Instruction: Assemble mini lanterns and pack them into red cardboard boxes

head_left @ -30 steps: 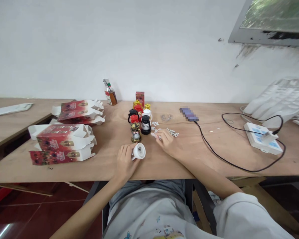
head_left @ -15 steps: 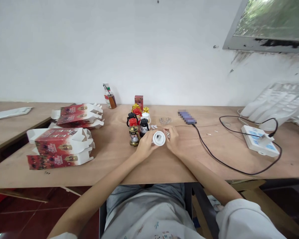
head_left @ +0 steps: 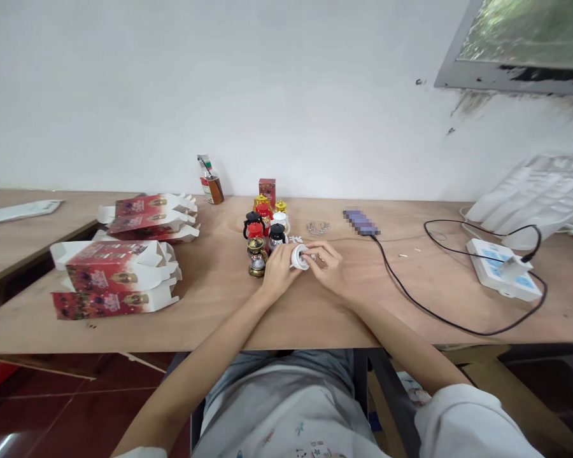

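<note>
My left hand point(head_left: 277, 272) is closed around a small white lantern point(head_left: 297, 257), tipped so its round hollow base faces me. My right hand point(head_left: 328, 267) has its thumb and fingers pinched together at the opening of that base; whatever they hold is too small to make out. Just left of my left hand stands a bronze and gold mini lantern point(head_left: 256, 257). Behind it are several more, among them a black one point(head_left: 277, 235), a red one point(head_left: 254, 231) and a white one point(head_left: 281, 221). Small white pieces point(head_left: 295, 239) lie behind the held lantern.
Red and white cartons point(head_left: 109, 273) lie at the left. A bottle of brown liquid point(head_left: 212, 184) and a small red box point(head_left: 267, 189) stand near the wall. Small clear parts point(head_left: 318, 228) and a phone point(head_left: 361, 222) lie further back. A black cable runs to a white power strip point(head_left: 503, 270).
My right fingers have moved left from the small parts on the table to the open base of the white lantern. The lantern has turned slightly to the right in my left hand.
</note>
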Motion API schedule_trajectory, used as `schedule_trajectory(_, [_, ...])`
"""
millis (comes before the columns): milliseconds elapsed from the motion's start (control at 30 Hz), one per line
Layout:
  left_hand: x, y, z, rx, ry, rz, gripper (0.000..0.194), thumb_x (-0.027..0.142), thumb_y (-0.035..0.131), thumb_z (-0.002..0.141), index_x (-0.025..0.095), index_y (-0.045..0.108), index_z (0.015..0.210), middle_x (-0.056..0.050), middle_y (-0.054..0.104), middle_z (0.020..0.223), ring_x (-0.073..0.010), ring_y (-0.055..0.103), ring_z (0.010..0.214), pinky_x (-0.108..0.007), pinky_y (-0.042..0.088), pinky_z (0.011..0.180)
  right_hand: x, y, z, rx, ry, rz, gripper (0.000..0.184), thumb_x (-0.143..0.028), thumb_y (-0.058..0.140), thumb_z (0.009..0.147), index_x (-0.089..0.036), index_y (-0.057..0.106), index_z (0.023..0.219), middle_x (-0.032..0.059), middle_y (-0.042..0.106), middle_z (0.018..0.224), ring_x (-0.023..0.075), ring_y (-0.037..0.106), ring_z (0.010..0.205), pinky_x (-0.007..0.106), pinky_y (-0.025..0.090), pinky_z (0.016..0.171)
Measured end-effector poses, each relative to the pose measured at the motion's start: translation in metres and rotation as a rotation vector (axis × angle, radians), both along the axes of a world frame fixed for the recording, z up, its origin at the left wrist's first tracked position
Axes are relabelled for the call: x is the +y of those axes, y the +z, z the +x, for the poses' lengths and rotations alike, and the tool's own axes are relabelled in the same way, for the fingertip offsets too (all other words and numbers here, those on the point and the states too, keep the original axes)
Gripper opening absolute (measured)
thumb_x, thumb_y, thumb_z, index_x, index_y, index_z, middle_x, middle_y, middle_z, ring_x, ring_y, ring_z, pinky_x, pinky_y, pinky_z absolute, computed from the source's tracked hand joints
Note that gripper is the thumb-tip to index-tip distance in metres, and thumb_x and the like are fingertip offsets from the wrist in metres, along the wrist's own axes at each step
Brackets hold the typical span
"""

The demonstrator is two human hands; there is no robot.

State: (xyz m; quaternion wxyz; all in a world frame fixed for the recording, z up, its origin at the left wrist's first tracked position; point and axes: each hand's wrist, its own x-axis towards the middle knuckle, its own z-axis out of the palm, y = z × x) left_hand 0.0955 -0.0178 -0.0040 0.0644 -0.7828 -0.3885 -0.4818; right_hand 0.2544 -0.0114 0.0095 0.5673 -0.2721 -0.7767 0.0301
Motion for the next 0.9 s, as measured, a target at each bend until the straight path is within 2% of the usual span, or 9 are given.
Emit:
schedule_trajectory(367, [0.008, -0.007, -0.002, -0.019, -0.025, -0.027, 0.028, 0.029, 0.056, 0.085, 0.016, 0.048, 0.109, -0.009, 0.06, 0.099, -0.0222, 0.056, 0.091, -0.034, 0.048, 0.077, 0.003, 0.001, 0.006, -0.244, -0.059, 0.086, 0.016, -0.021, 0.048, 0.091, -0.018, 0.064, 0.09, 0.0105, 0.066, 0.094, 0.0186, 0.065, 0.09, 0.032, 0.054, 0.079])
schedule_trajectory(567, [0.009, -0.008, -0.003, 0.0, -0.024, -0.056, 0.029, 0.027, 0.058, 0.084, 0.016, 0.049, 0.109, -0.01, 0.06, 0.1, -0.0229, 0.056, 0.092, -0.035, 0.048, 0.079, 0.008, 0.001, 0.011, -0.302, -0.031, 0.116, 0.016, -0.023, 0.049, 0.091, -0.019, 0.065, 0.09, 0.0098, 0.067, 0.096, 0.018, 0.065, 0.089, 0.032, 0.054, 0.078])
schedule_trajectory(767, [0.011, -0.009, -0.003, 0.011, -0.035, -0.108, 0.031, 0.025, 0.057, 0.083, 0.016, 0.051, 0.112, -0.011, 0.061, 0.104, -0.0242, 0.055, 0.096, -0.038, 0.047, 0.082, 0.011, -0.004, 0.011, -0.355, -0.075, 0.143, 0.019, -0.023, 0.046, 0.092, -0.019, 0.064, 0.09, 0.0096, 0.068, 0.094, 0.0177, 0.065, 0.086, 0.032, 0.055, 0.076])
schedule_trajectory(900, [0.012, -0.009, -0.003, 0.014, -0.04, -0.102, 0.032, 0.027, 0.057, 0.084, 0.014, 0.051, 0.112, -0.012, 0.062, 0.104, -0.0243, 0.054, 0.097, -0.037, 0.047, 0.083, 0.01, -0.005, 0.009, -0.361, -0.101, 0.213, 0.017, -0.019, 0.046, 0.091, -0.019, 0.063, 0.09, 0.0095, 0.068, 0.091, 0.0173, 0.066, 0.085, 0.031, 0.054, 0.075])
